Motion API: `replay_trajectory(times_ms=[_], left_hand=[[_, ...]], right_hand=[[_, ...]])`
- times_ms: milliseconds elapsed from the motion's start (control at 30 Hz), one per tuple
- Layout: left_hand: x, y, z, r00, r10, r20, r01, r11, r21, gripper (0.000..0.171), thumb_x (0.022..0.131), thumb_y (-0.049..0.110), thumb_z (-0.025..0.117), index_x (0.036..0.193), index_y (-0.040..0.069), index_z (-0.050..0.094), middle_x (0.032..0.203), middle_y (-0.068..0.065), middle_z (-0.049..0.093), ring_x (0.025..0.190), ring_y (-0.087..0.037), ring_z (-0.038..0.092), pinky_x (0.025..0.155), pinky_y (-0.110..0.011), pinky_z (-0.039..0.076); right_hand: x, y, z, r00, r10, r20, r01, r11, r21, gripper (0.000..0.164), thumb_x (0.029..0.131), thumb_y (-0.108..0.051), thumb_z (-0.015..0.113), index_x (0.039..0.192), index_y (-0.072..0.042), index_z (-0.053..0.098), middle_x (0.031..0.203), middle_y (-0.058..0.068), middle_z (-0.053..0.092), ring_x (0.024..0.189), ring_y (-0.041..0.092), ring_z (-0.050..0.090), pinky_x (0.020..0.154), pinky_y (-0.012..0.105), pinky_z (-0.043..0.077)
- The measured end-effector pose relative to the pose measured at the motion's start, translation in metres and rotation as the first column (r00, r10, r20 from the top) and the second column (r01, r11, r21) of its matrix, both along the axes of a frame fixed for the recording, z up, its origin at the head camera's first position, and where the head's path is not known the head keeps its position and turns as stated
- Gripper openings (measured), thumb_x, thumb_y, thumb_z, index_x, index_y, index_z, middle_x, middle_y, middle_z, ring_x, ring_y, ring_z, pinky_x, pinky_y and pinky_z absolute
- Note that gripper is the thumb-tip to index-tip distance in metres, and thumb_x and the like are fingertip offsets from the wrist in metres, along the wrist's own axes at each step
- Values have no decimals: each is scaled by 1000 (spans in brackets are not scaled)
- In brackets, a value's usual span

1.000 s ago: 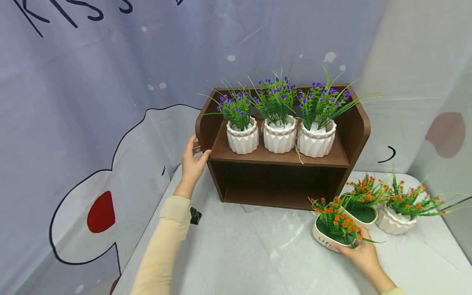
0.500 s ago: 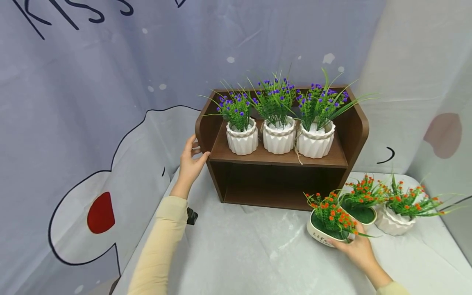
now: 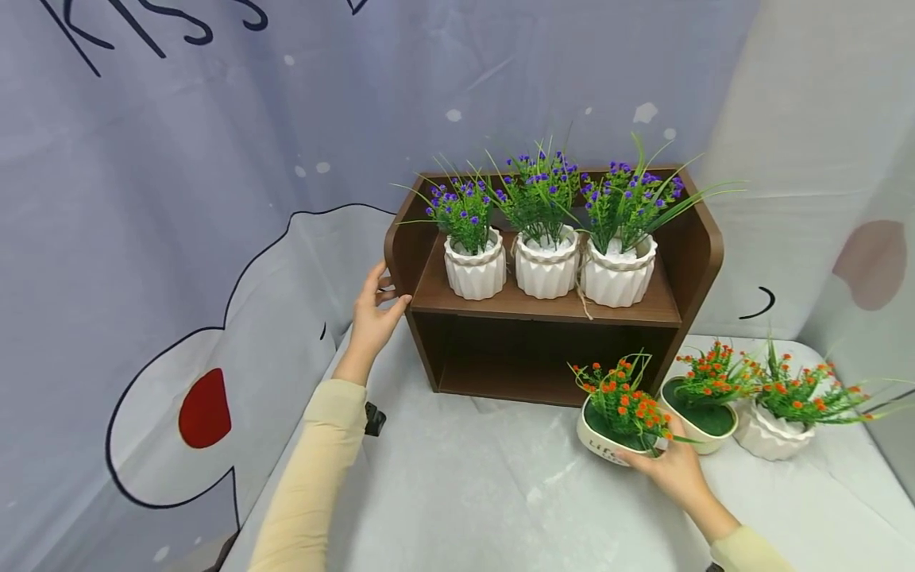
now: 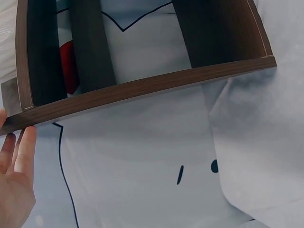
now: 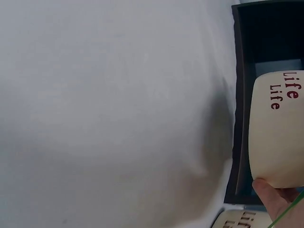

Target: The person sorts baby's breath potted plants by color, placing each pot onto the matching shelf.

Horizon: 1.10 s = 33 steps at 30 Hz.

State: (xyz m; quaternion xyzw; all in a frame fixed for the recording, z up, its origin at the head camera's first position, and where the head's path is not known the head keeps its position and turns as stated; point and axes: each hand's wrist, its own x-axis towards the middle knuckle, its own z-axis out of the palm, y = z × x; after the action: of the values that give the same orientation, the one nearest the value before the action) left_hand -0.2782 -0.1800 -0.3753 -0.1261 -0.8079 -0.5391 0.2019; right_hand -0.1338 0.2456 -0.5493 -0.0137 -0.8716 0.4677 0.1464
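Observation:
My left hand (image 3: 375,322) holds the left side panel of a brown two-level wooden shelf (image 3: 543,316), thumb by the front edge and fingers along the outer side. The left wrist view shows fingertips against the panel edge (image 4: 142,90). My right hand (image 3: 675,469) grips the right end of an oval cream flowerpot (image 3: 604,445) with orange flowers, in front of the shelf's lower opening. "Life" lettering shows on that pot (image 5: 275,133) in the right wrist view, where my thumb and fingers (image 5: 270,194) hold its end.
Three white fluted pots (image 3: 546,266) with purple flowers stand on the upper board. Right of the shelf, another oval pot (image 3: 715,433) and a white fluted pot (image 3: 772,437) hold orange flowers. A patterned curtain (image 3: 343,103) hangs behind the pale tabletop (image 3: 472,485).
My right hand has carried the oval flowerpot left and slightly up, away from the other orange-flowered pots, toward the shelf's lower opening. My left hand stays at the shelf's side.

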Motion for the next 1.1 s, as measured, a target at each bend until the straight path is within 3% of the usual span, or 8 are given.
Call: replay_trajectory(times_ms=[100, 167, 267, 333, 433, 867, 1100], left_hand=[[7, 4, 7, 1000, 6, 7, -6, 1000, -21, 61, 87, -4, 64, 142, 5, 38, 117, -27, 54, 104, -41, 60, 81, -40, 56], [8, 3, 7, 1000, 11, 11, -11, 1000, -26, 61, 88, -3, 63, 142, 6, 38, 117, -27, 54, 104, -41, 60, 82, -38, 56], [5, 1, 2, 1000, 13, -1, -13, 1000, -14, 61, 88, -3, 64, 142, 8, 39, 115, -26, 54, 102, -41, 61, 81, -42, 56], [3, -1, -2, 1000, 9, -7, -9, 1000, -3, 61, 87, -2, 64, 142, 11, 40, 115, -25, 55, 101, -40, 62, 82, -50, 55], [2, 0, -1, 1000, 1, -16, -1, 1000, 2, 62, 87, -3, 64, 142, 11, 39, 115, -26, 55, 101, -41, 62, 82, -51, 54], [0, 2, -2, 1000, 5, -3, -5, 1000, -31, 61, 89, 0, 62, 143, 13, 37, 117, -23, 54, 105, -38, 61, 82, -50, 55], [-1, 2, -3, 1000, 3, 2, -3, 1000, -16, 61, 90, 1, 62, 144, 13, 37, 117, -24, 53, 106, -39, 60, 82, -52, 54]], right_hand=[[-6, -4, 3, 999, 26, 22, -26, 1000, -2, 85, 63, -13, 88, 130, 5, 39, 126, 28, 51, 111, 33, 52, 95, 29, 39], [-10, -8, 6, 998, 39, 47, -39, 999, 0, 85, 63, -14, 88, 130, 4, 39, 127, 29, 49, 113, 39, 51, 95, 45, 41], [-16, -14, 11, 995, 66, 80, -65, 998, -9, 87, 66, -16, 87, 133, 5, 36, 129, 33, 46, 116, 51, 46, 93, 59, 40], [-20, -18, 12, 993, 74, 94, -74, 997, 2, 87, 67, -18, 86, 133, 5, 36, 127, 33, 49, 115, 50, 48, 91, 58, 42], [-28, -23, 11, 990, 97, 105, -97, 995, -7, 87, 68, -19, 86, 134, 5, 35, 127, 32, 49, 114, 46, 49, 91, 55, 43], [-55, -46, -4, 982, 133, 130, -126, 990, -63, 89, 68, -17, 86, 137, 6, 34, 131, 28, 46, 112, 38, 52, 89, 47, 46], [-65, -57, -9, 980, 133, 148, -125, 990, -64, 92, 69, -21, 86, 139, 5, 32, 135, 29, 45, 122, 43, 45, 100, 55, 39]])
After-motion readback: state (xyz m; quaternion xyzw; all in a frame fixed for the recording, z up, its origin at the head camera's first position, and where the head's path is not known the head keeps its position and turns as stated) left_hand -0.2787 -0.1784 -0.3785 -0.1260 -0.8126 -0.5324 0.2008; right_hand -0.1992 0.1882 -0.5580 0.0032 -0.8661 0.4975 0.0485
